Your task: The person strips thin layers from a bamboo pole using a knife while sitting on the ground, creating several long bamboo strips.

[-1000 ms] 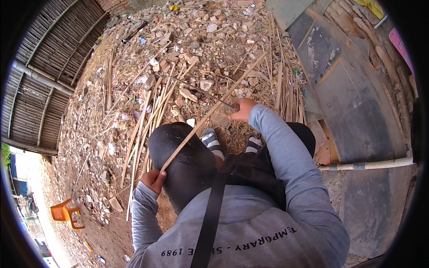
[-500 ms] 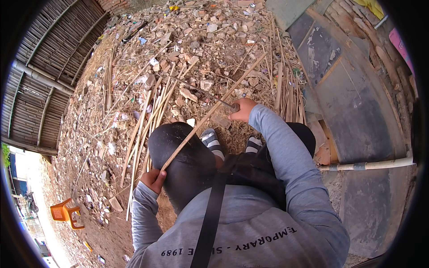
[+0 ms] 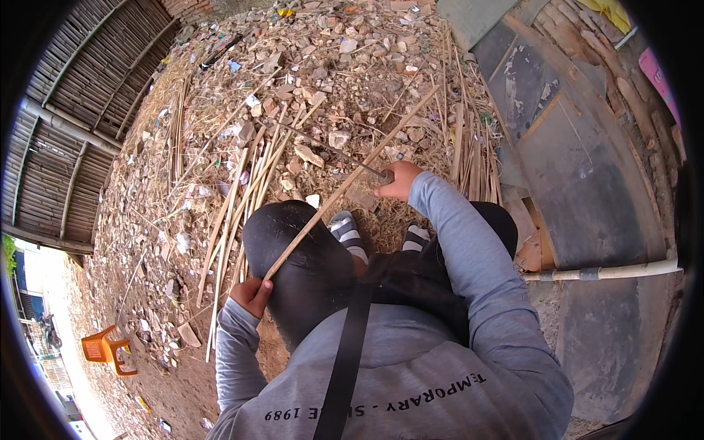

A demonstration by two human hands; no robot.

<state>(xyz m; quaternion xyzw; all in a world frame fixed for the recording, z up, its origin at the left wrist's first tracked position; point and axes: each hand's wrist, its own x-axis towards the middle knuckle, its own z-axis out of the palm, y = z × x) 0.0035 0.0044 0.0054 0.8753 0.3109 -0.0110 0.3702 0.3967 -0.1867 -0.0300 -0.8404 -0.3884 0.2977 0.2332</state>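
My left hand is closed around the lower end of a long tan bamboo strip, beside my left knee. The strip slants up and away to the right, passing over that knee. In front of my right knee, my right hand grips the handle of a long, thin-bladed knife. Its dark blade points to the far left and crosses the strip close to the handle; whether the two touch I cannot tell. The fingers of my right hand partly hide the handle.
Split bamboo strips lie left of my knees, and another bundle lies to the right. Rubble and dry straw cover the ground. Dark boards and a pale pole flank my right side. An orange plastic chair stands far left.
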